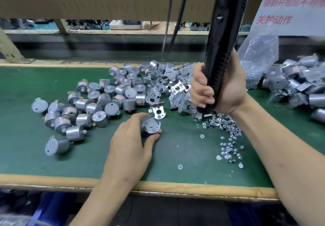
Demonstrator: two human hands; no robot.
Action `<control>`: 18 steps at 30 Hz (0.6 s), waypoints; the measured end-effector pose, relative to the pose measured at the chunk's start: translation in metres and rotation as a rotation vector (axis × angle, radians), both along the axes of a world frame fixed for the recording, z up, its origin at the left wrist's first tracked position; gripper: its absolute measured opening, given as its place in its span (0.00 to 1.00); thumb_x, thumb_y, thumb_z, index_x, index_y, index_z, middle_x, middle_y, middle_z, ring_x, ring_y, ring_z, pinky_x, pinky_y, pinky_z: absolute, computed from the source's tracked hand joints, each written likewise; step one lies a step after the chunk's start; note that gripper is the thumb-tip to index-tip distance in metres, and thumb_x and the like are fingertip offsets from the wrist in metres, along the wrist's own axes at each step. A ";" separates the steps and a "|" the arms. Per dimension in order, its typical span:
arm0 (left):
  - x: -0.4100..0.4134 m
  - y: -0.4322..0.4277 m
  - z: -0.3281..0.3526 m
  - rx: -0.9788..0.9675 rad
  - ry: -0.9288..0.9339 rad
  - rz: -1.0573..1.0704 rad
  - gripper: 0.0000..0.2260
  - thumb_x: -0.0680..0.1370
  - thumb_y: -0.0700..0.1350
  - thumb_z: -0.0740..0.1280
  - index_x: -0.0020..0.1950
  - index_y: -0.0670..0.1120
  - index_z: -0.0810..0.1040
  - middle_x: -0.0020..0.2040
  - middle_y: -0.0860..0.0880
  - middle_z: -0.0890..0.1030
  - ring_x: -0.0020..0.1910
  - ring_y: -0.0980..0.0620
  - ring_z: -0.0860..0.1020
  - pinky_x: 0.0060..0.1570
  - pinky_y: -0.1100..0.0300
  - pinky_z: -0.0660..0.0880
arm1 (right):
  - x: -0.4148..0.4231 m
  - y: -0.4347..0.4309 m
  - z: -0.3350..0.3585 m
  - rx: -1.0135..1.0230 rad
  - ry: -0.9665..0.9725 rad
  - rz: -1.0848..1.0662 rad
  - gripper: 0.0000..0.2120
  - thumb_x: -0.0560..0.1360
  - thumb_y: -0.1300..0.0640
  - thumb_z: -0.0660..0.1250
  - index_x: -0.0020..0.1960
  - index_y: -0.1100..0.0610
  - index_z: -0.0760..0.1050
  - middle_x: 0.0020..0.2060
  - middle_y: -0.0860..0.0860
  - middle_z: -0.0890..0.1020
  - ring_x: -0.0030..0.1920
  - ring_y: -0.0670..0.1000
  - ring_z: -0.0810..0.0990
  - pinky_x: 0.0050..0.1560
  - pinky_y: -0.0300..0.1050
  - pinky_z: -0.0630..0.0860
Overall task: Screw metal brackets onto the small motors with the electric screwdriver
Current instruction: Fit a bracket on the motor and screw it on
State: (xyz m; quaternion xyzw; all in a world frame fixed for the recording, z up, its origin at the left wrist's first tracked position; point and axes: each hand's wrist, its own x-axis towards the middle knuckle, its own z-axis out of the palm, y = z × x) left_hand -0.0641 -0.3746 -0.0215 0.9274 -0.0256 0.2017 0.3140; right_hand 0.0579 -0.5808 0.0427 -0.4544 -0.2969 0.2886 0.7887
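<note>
Low in the centre of the frame, the left hand (130, 145) curls thumb and fingers round a small motor (144, 132) standing on the green mat (52, 159), with a metal bracket (152, 126) seated on its upward face. Right of it, well apart, loose screws (226, 131) trail across the mat. At the upper end of that scatter hangs the bit of the electric screwdriver (226, 32), gripped low on its barrel by the right hand (233, 92), all fingers wrapped tight. The tool's long axis runs near upright, leaning toward the upper right. So the bracket lies left of and slightly below the bit. I judge the bit must take a screw first, then cross leftward. Beyond are heaps of spare brackets (172, 85) and bare motors (105, 99).
</note>
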 end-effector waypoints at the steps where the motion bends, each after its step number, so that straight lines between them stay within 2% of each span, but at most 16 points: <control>1: 0.000 0.000 0.001 -0.008 0.006 -0.004 0.20 0.74 0.48 0.74 0.63 0.50 0.74 0.46 0.58 0.76 0.46 0.50 0.77 0.49 0.52 0.75 | 0.000 -0.001 0.000 0.006 0.008 0.038 0.37 0.73 0.28 0.42 0.33 0.57 0.72 0.21 0.49 0.70 0.19 0.48 0.68 0.24 0.42 0.59; 3: -0.001 -0.001 0.002 -0.018 0.010 -0.012 0.19 0.74 0.47 0.74 0.63 0.51 0.74 0.45 0.59 0.75 0.46 0.50 0.77 0.50 0.51 0.76 | -0.002 -0.003 0.000 0.019 0.021 0.102 0.35 0.73 0.29 0.44 0.32 0.57 0.71 0.21 0.48 0.71 0.18 0.47 0.68 0.23 0.41 0.59; 8: -0.002 -0.001 0.003 -0.006 0.013 -0.014 0.20 0.74 0.47 0.74 0.64 0.50 0.74 0.46 0.58 0.75 0.47 0.50 0.76 0.49 0.54 0.74 | -0.003 -0.003 -0.002 0.007 0.024 0.208 0.31 0.71 0.30 0.56 0.32 0.59 0.70 0.21 0.49 0.71 0.18 0.50 0.63 0.23 0.43 0.57; 10: -0.002 -0.002 0.003 -0.002 0.017 -0.009 0.20 0.74 0.48 0.74 0.64 0.50 0.73 0.47 0.58 0.75 0.47 0.50 0.76 0.49 0.54 0.74 | -0.001 -0.005 -0.002 0.005 0.031 0.220 0.32 0.71 0.29 0.55 0.32 0.59 0.70 0.21 0.49 0.71 0.18 0.49 0.65 0.23 0.42 0.58; 14: -0.002 -0.002 0.003 0.001 0.022 -0.006 0.20 0.75 0.48 0.74 0.65 0.50 0.73 0.48 0.58 0.76 0.48 0.51 0.76 0.49 0.55 0.73 | 0.002 -0.008 -0.003 -0.010 0.046 0.200 0.35 0.72 0.29 0.44 0.32 0.58 0.71 0.21 0.48 0.71 0.18 0.46 0.68 0.23 0.41 0.61; 18: -0.002 -0.001 0.002 -0.009 0.027 -0.007 0.20 0.75 0.48 0.74 0.65 0.51 0.73 0.49 0.58 0.77 0.48 0.51 0.76 0.49 0.55 0.73 | 0.000 -0.008 -0.004 -0.048 0.050 0.179 0.37 0.72 0.28 0.42 0.31 0.58 0.71 0.20 0.49 0.70 0.18 0.46 0.68 0.23 0.39 0.62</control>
